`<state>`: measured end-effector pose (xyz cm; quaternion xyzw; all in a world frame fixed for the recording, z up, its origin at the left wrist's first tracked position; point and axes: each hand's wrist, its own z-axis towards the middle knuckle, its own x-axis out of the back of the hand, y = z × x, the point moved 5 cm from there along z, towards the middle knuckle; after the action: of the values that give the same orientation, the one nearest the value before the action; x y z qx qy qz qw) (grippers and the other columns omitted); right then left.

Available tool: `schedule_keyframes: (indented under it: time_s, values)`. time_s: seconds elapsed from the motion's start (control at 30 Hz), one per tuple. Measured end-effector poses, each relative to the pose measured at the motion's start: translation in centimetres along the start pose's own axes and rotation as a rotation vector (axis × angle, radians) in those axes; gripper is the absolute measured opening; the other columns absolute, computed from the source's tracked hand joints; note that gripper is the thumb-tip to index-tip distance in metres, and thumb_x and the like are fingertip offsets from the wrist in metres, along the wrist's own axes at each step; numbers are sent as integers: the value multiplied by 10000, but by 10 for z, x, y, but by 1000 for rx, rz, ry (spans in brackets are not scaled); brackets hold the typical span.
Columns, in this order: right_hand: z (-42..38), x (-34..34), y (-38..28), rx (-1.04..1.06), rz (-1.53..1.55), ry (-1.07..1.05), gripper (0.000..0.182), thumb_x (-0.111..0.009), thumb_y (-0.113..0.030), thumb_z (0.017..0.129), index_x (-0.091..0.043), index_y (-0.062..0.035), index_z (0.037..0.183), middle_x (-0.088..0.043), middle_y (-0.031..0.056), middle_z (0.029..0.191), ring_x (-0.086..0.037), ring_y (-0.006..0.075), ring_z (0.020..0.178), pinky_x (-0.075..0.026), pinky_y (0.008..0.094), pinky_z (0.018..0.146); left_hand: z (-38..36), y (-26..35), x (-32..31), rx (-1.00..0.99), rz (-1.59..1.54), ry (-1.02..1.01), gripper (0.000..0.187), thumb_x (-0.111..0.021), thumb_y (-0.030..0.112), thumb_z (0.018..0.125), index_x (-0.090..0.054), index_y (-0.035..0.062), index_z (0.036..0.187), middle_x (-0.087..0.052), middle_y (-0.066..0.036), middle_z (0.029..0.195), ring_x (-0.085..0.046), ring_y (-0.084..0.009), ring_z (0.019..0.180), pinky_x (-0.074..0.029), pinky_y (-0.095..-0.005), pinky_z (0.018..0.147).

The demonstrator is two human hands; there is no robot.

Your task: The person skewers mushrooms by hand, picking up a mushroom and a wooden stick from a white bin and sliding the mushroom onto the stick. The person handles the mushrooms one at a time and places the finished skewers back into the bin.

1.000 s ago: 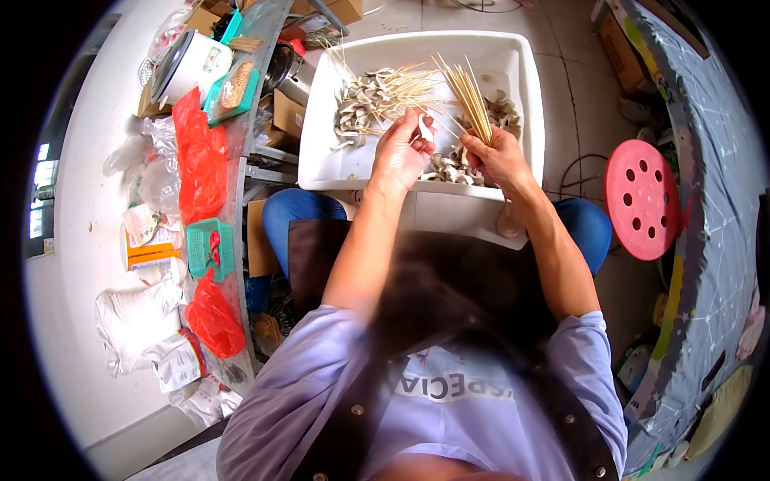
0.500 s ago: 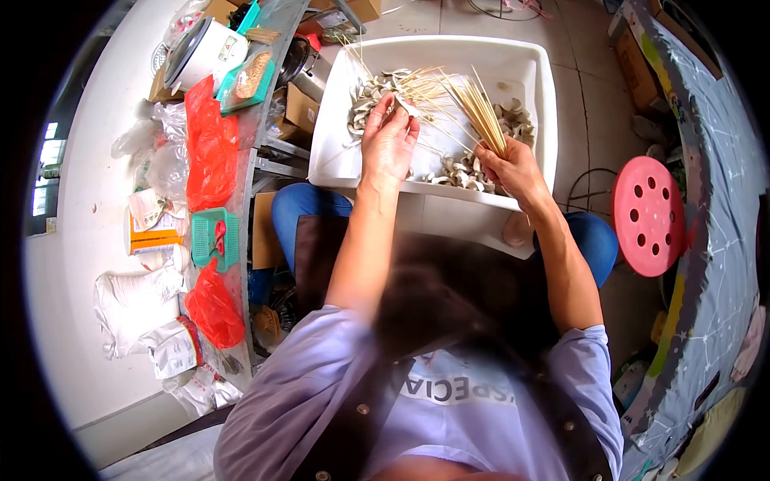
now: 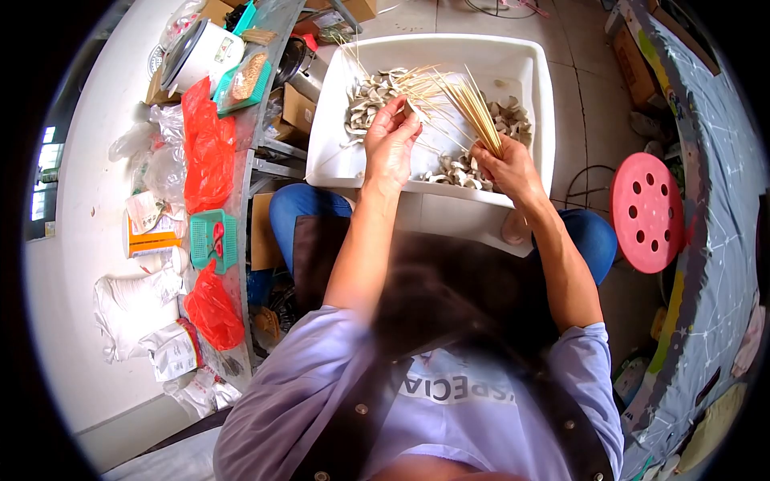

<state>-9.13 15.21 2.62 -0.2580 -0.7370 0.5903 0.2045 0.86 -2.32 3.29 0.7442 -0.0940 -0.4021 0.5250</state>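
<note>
My left hand [image 3: 390, 148] is over the white plastic tub [image 3: 325, 164], its thumb and fingers pinching a pale mushroom piece [image 3: 414, 110]. In my closed right hand [image 3: 512, 170] is a bundle of thin bamboo skewers [image 3: 475, 110], their tips fanning up and to the left. A pile of grey-white mushroom pieces [image 3: 365, 103] lies beyond my left hand, with threaded-looking skewers [image 3: 425, 80] spread across it. More loose mushroom pieces [image 3: 459, 171] lie between my hands near the tub's front wall, and others [image 3: 513, 119] are behind my right hand.
To the left, a table holds red plastic bags [image 3: 210, 152], a green basket [image 3: 210, 255] with red-handled scissors, a white bucket [image 3: 204, 52] and packages. A pink round stool [image 3: 647, 212] stands at the right, before a grey patterned cloth [image 3: 714, 184]. My knees flank the tub.
My left hand has turned slightly, and its thumb and fingers have come together around the mushroom piece. My right hand with the skewers has hardly moved. The view has shifted a little.
</note>
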Motion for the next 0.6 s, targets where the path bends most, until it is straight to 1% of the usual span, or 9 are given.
schedule_keyframes:
  time_s: [0.23,0.27,0.3,0.33,0.37,0.4,0.43,0.53,0.6]
  values:
    - [2,-2,2,6,-104,43,181,-559,-186,898,-580,-20,828,-532,12,589,-458,89,528,-376,271,495,6,-12,1,16,-13,-2,434,-630,-70,808,-501,1,1216,-605,-64,911,-569,-142,797,-472,-261,724]
    - [4,-2,6,-30,-60,24,206,-557,-212,909,-579,-23,831,-543,14,586,-465,89,522,-377,263,488,11,-16,6,68,-13,19,418,-632,-70,806,-514,9,1199,-607,-67,913,-573,-148,795,-478,-263,713]
    - [6,0,14,-103,37,12,193,-542,-216,928,-573,-30,891,-555,20,586,-511,89,518,-392,253,456,19,-20,14,116,-12,38,404,-635,-70,803,-527,17,1182,-609,-70,916,-577,-154,792,-484,-264,703]
    - [6,6,11,-126,14,34,191,-530,-229,945,-552,-39,938,-569,29,621,-513,88,498,-384,234,428,29,-24,24,176,-131,116,375,-644,-65,801,-547,31,1150,-615,-76,929,-586,-164,789,-490,-260,689]
    - [6,13,8,-148,-8,57,195,-518,-242,962,-530,-48,984,-582,38,657,-515,86,479,-377,214,400,45,-26,41,172,-150,108,331,-657,-46,802,-556,31,1106,-618,-79,949,-589,-172,794,-495,-275,696]
    - [9,22,8,-114,14,110,201,-483,-243,974,-510,-50,1023,-612,64,705,-580,105,516,-409,220,405,59,-24,57,141,-115,189,301,-658,-29,812,-549,34,1086,-618,-73,953,-588,-172,797,-497,-282,699]
    - [11,32,8,-80,25,178,216,-468,-252,978,-516,-45,1021,-622,74,725,-613,111,558,-410,201,417,72,-21,71,108,-82,268,274,-658,-11,822,-543,37,1065,-617,-67,957,-587,-173,800,-499,-288,703]
    - [13,46,0,-50,97,227,236,-465,-269,977,-525,-46,1028,-629,72,732,-621,106,577,-387,187,414,102,-23,111,141,-174,511,265,-679,46,829,-520,48,1041,-619,-58,928,-587,-166,756,-503,-285,683]
    - [11,48,-5,-66,134,219,242,-473,-275,975,-533,-46,1025,-630,69,729,-611,99,569,-375,183,411,95,-25,119,213,64,586,299,-690,80,829,-498,57,1058,-619,-58,912,-599,-171,746,-505,-284,670]
